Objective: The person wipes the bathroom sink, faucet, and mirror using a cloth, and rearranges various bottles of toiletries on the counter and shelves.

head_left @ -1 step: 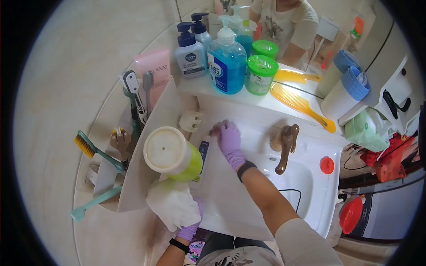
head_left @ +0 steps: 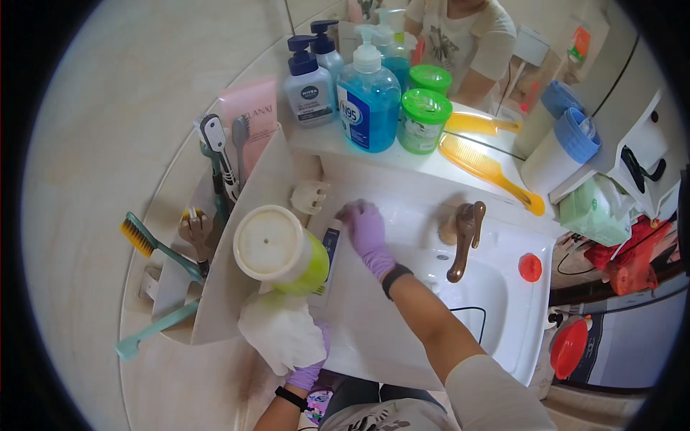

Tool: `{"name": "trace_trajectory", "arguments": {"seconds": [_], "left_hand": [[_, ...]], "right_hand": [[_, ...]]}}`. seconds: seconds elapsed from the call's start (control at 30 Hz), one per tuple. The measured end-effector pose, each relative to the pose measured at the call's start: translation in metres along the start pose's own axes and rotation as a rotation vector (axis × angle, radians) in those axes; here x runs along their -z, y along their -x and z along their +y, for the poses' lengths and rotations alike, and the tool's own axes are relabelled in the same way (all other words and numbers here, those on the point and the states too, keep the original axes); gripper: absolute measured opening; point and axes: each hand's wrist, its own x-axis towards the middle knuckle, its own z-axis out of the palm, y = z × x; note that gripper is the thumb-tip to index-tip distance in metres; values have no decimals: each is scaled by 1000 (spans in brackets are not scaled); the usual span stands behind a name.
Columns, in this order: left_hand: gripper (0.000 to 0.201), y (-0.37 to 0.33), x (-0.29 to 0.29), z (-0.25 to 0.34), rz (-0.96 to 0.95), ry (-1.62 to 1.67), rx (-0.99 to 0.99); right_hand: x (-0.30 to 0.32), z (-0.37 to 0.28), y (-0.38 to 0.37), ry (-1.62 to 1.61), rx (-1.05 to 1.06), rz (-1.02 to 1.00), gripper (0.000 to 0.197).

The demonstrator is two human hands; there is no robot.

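Observation:
My right hand (head_left: 368, 231), in a purple glove, is bent down against the white washbasin (head_left: 402, 316) near its back left corner. Something dark shows at its fingertips, too small to make out. Just left of it lies a white tube with a dark blue part (head_left: 329, 248). My left hand (head_left: 316, 359), also gloved in purple, is at the basin's front left, its fingers mostly hidden behind a crumpled white cloth (head_left: 280, 330) that it holds. Above the cloth is a lime-green canister (head_left: 313, 266) with a round whitish end (head_left: 269, 243) facing up; what supports it is hidden.
A white wall holder (head_left: 237, 215) with brushes and a pink tube (head_left: 251, 118) stands at left. On the back ledge are a blue soap bottle (head_left: 370, 108), a green-lidded jar (head_left: 424, 118) and a yellow comb (head_left: 489, 169). A brown tap (head_left: 466, 241) rises from the basin.
My right hand has shifted slightly left and toward me, nearer the white tube. My left hand, the cloth and the canister have hardly moved.

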Motion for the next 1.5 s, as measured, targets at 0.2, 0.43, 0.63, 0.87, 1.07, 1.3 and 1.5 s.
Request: {"name": "trace_trajectory", "arguments": {"seconds": [0.2,0.43,0.63,0.87,1.07,1.3,1.5], "left_hand": [[6,16,-17,-17,95,138,-11],[19,-12,8,26,91,390,57],[33,-20,17,16,117,279,194],[34,-15,20,16,79,258,145],[29,-15,21,36,98,247,172],[26,-8,28,37,133,206,143],[21,-9,25,29,124,146,76]], "right_hand": [[-13,-17,33,-127,286,-299,27],[-32,-8,-28,-29,-55,-44,27],[-6,-18,35,-303,371,-280,31],[67,47,70,52,86,-137,34],[67,16,52,121,9,102,26],[110,46,79,-1171,-662,-59,10],[93,90,111,-1103,-856,40,11]]}}
